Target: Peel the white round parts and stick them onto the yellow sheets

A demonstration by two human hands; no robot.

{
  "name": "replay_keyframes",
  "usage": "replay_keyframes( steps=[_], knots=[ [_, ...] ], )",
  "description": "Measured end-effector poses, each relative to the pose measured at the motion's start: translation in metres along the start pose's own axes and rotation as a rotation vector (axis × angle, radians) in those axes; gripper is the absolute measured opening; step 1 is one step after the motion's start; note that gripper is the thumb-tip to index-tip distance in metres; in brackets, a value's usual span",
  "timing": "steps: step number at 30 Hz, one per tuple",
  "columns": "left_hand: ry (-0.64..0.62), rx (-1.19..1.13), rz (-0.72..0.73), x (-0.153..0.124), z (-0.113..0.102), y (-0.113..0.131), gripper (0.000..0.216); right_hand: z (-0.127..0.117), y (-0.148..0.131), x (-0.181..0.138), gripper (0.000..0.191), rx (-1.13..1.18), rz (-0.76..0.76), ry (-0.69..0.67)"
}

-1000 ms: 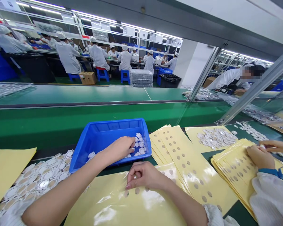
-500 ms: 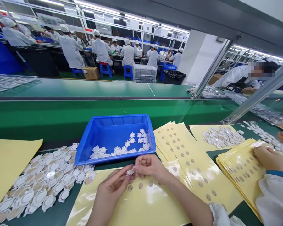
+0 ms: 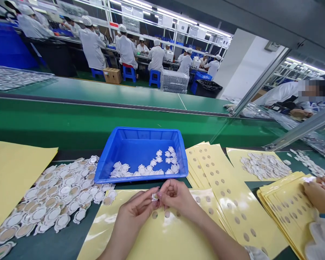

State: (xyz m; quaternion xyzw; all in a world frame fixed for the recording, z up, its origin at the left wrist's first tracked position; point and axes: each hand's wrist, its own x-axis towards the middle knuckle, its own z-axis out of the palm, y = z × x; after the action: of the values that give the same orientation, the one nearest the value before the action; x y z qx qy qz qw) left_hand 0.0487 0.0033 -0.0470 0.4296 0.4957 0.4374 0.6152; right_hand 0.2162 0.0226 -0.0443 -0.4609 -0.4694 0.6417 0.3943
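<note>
White-coated workers (image 3: 127,48) line a far bench under strip lights, beyond a long green counter (image 3: 124,94). Nearer, my left hand (image 3: 135,209) pinches a small white disc (image 3: 154,197) between thumb and forefinger, with no gap showing between the two. My right hand (image 3: 176,195) meets it at the disc's edge, thumb and fingers bent in; whether they grip it too, I cannot tell. Both hands, and the disc with them, are over a glossy yellow sheet (image 3: 162,240), where a row of round grey spots (image 3: 167,214) shows just below my fingers.

Just beyond my hands sits a blue tub (image 3: 135,151), more discs gathered along its near and right sides. To my left, a broad pile (image 3: 56,196) of loose discs spreads beside plain yellow paper (image 3: 18,169). To my right lie spotted sheets (image 3: 233,206), fanned out, then a co-worker's hand (image 3: 321,196) over a yellow stack (image 3: 289,216). Blue stools (image 3: 129,72) and a carton (image 3: 112,76) stand across the hall.
</note>
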Motion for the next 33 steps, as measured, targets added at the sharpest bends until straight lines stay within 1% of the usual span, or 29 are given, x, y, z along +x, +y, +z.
replay_keyframes(
  steps=[13, 23, 27, 33],
  knots=[
    [-0.002, 0.016, 0.006, -0.0004, 0.0021, 0.0018, 0.035, 0.0008, 0.0014, 0.0006, 0.041, -0.046, -0.004, 0.006],
    [0.001, -0.022, -0.001, -0.0002, 0.0033, 0.0015, 0.031, 0.0015, 0.0016, 0.0008, 0.039, -0.063, -0.015, 0.008],
    [0.015, -0.030, -0.013, 0.0000, 0.0034, 0.0029, 0.034, 0.0018, 0.0025, 0.0011, 0.040, -0.057, -0.016, 0.016],
    [0.033, -0.039, -0.071, -0.0018, 0.0048, 0.0081, 0.040, 0.0017, 0.0071, 0.0026, 0.037, -0.072, -0.043, 0.014]
  ],
)
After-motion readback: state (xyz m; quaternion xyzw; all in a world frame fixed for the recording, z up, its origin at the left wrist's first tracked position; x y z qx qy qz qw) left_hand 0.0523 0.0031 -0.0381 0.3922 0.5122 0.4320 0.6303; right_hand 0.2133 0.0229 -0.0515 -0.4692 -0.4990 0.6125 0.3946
